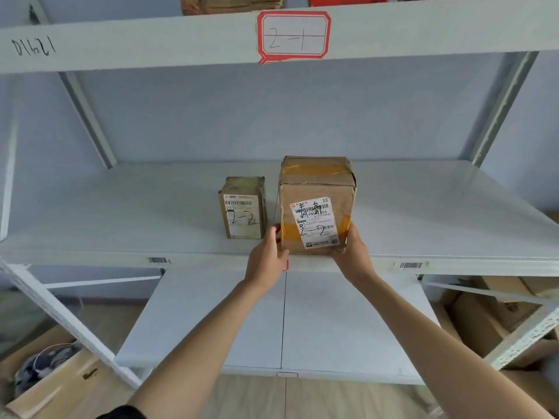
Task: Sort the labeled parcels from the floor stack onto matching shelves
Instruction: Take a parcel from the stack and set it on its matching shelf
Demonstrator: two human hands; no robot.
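A brown cardboard parcel [316,204] with yellow tape and a white label handwritten "2-2" stands on the middle white shelf [121,219], at its front edge. My left hand [266,261] holds its lower left corner and my right hand [352,252] holds its lower right corner, fingers curled round the box. A smaller brown parcel [243,207], also marked "2-2", stands upright just to its left, apart from it. A red-bordered tag [293,36] on the shelf beam above reads "2-1".
Lower white shelf [211,313] lies below my arms. Cardboard boxes [496,316] sit low at the right, an open carton [51,376] with dark items at the bottom left. More parcels [233,3] stand on the top shelf. Slanted metal braces cross both sides.
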